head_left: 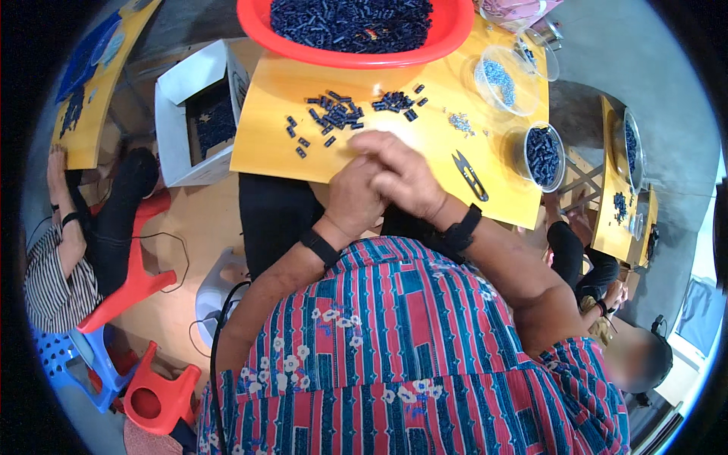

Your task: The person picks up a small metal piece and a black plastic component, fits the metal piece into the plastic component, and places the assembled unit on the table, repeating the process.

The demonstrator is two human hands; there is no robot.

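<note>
The left hand (350, 199) and the right hand (402, 176) are meeting over the near edge of the yellow bench (425, 136), the right one lying partly across the left. Their fingers are curling inward toward each other, but whether they are pinching anything cannot be told, since the fingertips are hidden. Just beyond them, small dark blue parts (334, 114) are lying scattered in loose clusters on the bench. A red basin (356, 53) heaped with the same parts is sitting at the far edge. To the right, black snips (470, 174) are resting on the bench near a clear tub of dark parts (543, 155), and another clear tub holding pale bits (502, 81) is standing behind it.
</note>
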